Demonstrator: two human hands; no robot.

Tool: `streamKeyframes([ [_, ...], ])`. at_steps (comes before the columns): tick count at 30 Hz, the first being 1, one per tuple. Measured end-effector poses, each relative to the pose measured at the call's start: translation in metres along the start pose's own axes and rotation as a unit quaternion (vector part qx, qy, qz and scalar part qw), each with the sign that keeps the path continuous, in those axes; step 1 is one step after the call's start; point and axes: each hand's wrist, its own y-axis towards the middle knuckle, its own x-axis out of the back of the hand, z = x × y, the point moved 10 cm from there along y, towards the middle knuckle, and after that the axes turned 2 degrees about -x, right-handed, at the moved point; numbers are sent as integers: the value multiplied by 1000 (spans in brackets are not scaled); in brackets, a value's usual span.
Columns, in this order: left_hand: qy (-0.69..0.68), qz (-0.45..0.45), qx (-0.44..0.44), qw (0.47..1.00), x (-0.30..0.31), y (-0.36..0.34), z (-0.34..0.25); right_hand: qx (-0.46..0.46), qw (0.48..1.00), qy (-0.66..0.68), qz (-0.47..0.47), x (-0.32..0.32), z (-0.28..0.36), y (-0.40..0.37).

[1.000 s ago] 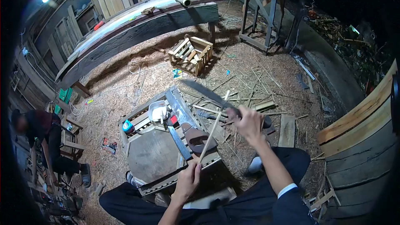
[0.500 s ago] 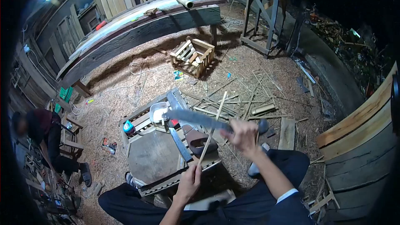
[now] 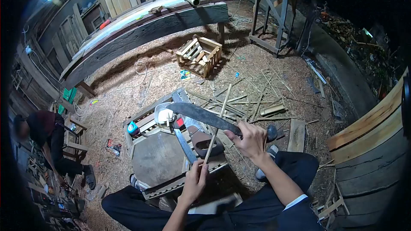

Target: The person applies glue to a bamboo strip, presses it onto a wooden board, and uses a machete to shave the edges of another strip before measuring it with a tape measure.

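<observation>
My right hand (image 3: 251,141) is wrapped round the handle of a large curved machete (image 3: 201,116), whose dark blade points left over the low slatted table (image 3: 156,158). Upright between the fingers of my left hand (image 3: 195,182) stands a thin bamboo strip (image 3: 218,126). The blade crosses the strip near its middle; whether they touch I cannot tell. Below the blade, a saw (image 3: 203,140) with a brown handle lies on the table beside a clear tub (image 3: 164,114), a red item (image 3: 180,122) and a teal tape measure (image 3: 132,128).
A slatted wooden crate (image 3: 199,56) stands on the shaving-covered floor before a long workbench (image 3: 150,34). Bamboo strips (image 3: 257,98) lie scattered beyond the table. Another person (image 3: 47,141) bends down at the left. Curved planks (image 3: 368,124) stand at the right.
The machete blade has swung upward slightly and looks sharper, less blurred. The strip leans a little differently, its top slightly left and higher up. Both hands have stayed closed on their things.
</observation>
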Motion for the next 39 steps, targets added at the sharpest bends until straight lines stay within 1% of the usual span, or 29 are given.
streamKeyframes([
  [1,-1,0,1,1000,-2,1,0,-18,1000,3,24,-3,-3,-1],
  [3,-85,5,-33,996,-7,7,-10,-12,999,10,40,-5,-1,-4],
  [4,-84,7,-32,996,-7,9,-11,-7,998,19,52,-7,1,-5],
  [5,-89,10,-24,996,-8,12,-11,-9,998,19,51,-7,1,-7],
  [8,-100,14,-7,995,-7,18,-13,-15,991,48,123,-18,6,-13],
  [10,-77,5,52,996,-3,22,-12,-8,991,51,126,-18,14,-15],
  [11,-77,4,52,996,-3,23,-16,-2,990,52,128,-19,18,-16],
  [12,-24,-13,22,999,0,25,-25,-1,990,52,128,-22,19,-17],
  [13,30,-31,-7,999,4,27,-35,24,993,58,97,-21,23,-17],
  [14,31,-31,-7,999,3,29,-40,49,995,65,65,-19,27,-19],
  [15,37,-40,-15,998,3,30,-47,48,994,66,67,-20,24,-16],
  [17,41,-47,-24,998,3,28,-50,4,997,27,74,-21,3,-1],
  [18,50,-42,-23,998,1,29,-48,-20,998,40,42,-17,-5,8],
  [21,51,-37,-20,998,1,24,-44,-31,997,20,65,-20,2,-4],
  [22,45,-38,-20,998,2,26,-44,2,997,43,59,-17,12,-11],
  [23,47,-39,-20,998,4,26,-43,67,997,48,-14,-13,24,-19],
  [25,48,-46,-43,997,11,24,-42,92,995,35,30,-21,20,-12],
  [26,50,-46,-40,997,13,21,-39,25,993,-11,111,-34,-1,-6],
  [27,41,-30,-23,998,10,18,-33,-36,994,3,107,-35,-22,5],
  [28,30,-13,-6,999,6,15,-28,-34,998,8,57,-29,-19,4],
  [29,27,-14,-4,1000,4,10,-25,-29,999,12,6,-21,-17,2],
  [31,-13,-11,27,999,1,13,-11,-21,994,63,85,-25,5,-18],
  [32,-27,-18,39,999,2,14,-4,48,995,50,69,-26,22,-28],
  [33,-25,-17,40,999,4,14,-5,92,993,34,71,-30,28,-34],
  [35,-19,-28,12,999,13,11,-16,62,996,28,54,-42,8,-19],
  [36,-18,-28,17,999,13,7,-12,-2,999,20,47,-36,-10,-6],
  [37,-20,-14,24,999,7,5,-6,-68,993,26,93,-41,-32,2],
  [39,-19,1,29,999,3,4,1,-102,984,14,144,-42,-36,-8],
])
